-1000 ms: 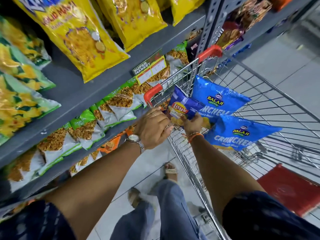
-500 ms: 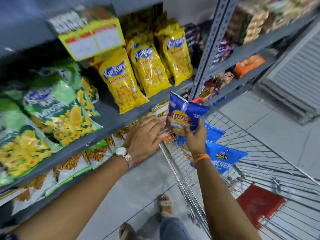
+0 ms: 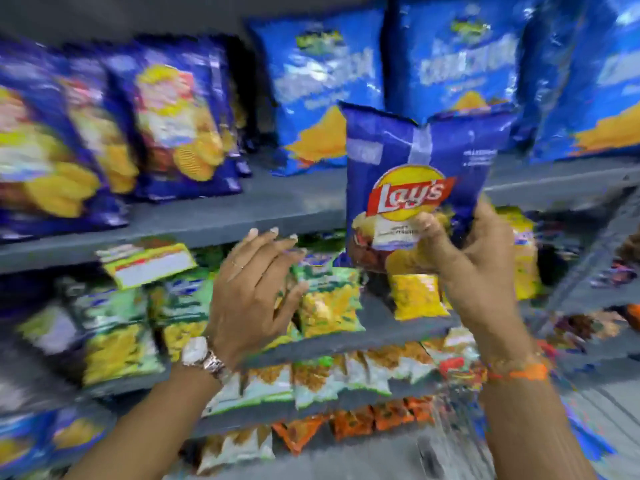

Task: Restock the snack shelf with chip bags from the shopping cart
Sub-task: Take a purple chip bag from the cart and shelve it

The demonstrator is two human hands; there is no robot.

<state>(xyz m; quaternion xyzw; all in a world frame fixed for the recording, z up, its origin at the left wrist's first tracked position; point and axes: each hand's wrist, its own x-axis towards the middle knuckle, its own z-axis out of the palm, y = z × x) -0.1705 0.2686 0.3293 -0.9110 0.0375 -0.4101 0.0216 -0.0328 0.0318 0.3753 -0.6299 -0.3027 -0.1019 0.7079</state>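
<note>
A shopper's right hand [image 3: 474, 261] pinches a blue Lay's bag [image 3: 412, 181] by its lower edge at centre right of the frame, holding it upright and label-out, seemingly bound for the grey shelf [image 3: 242, 213] behind. The left hand [image 3: 252, 289], fingers spread and empty, hovers lower centre, apparently ready to steady it.

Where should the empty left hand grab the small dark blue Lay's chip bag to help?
Best guess: pinch the flat crimped top edge of the small dark blue Lay's chip bag, coming from the left. The bag stands upright, the right hand already grips its bottom right, and the puffy middle would crush. The open left hand hangs below and left of it.
</note>
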